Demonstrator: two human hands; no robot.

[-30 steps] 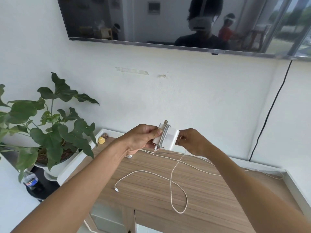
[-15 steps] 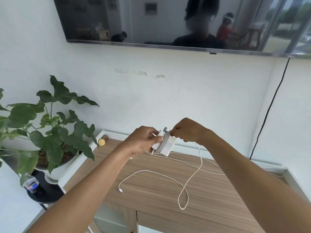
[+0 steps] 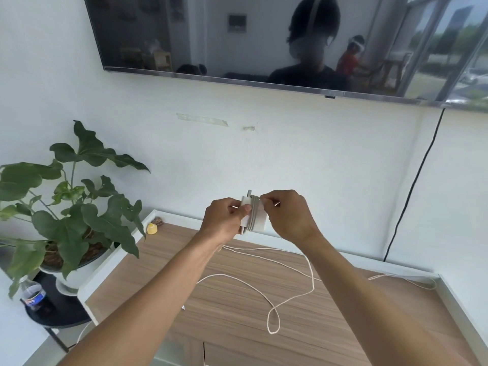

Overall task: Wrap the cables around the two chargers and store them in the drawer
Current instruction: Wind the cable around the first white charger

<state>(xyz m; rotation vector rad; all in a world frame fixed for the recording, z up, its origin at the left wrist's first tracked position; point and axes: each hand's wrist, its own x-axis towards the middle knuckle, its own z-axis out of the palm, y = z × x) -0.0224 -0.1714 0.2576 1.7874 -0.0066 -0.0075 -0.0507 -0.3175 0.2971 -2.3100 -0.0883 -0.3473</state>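
Head view: left hand point(image 3: 227, 220) grips light, rigid charger point(image 3: 254, 216); right hand point(image 3: 287, 215) pinches limp, slippery cable point(image 3: 295, 297) near the block

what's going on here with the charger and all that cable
A person is winding a white cable around a white charger, held up above a wooden cabinet top. The left hand grips the charger while the right hand pinches the cable at its top edge. Several turns are already on, but a long loose length lies looped on the cabinet top. A second cable trails off to the right. No open drawer is in view.
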